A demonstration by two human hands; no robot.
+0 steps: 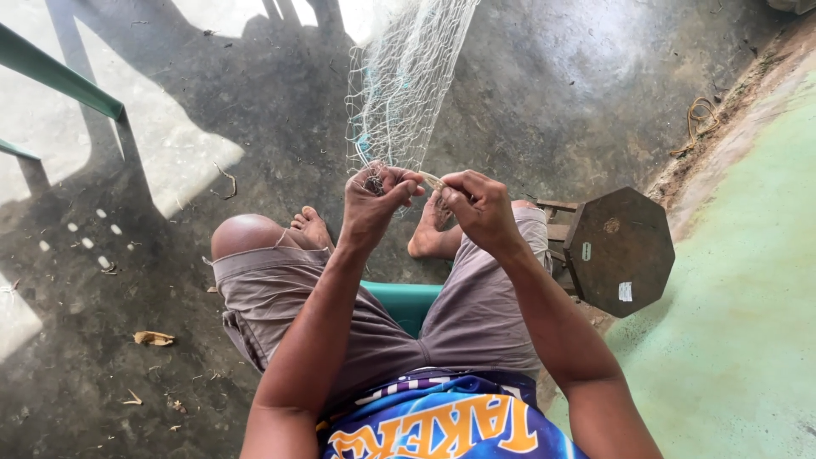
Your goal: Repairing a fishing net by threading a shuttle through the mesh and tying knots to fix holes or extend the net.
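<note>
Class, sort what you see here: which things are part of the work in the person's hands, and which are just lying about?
In use:
fishing net, pinched by the left hand
pale netting needle, gripped by the right hand
green seat the person sits on

Lying about:
octagonal wooden stool, tipped on its side
coiled rope
dry leaf
green rail

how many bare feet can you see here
2: one foot on the floor just left of the left hand, the other foot partly hidden below and behind the right hand.
</note>
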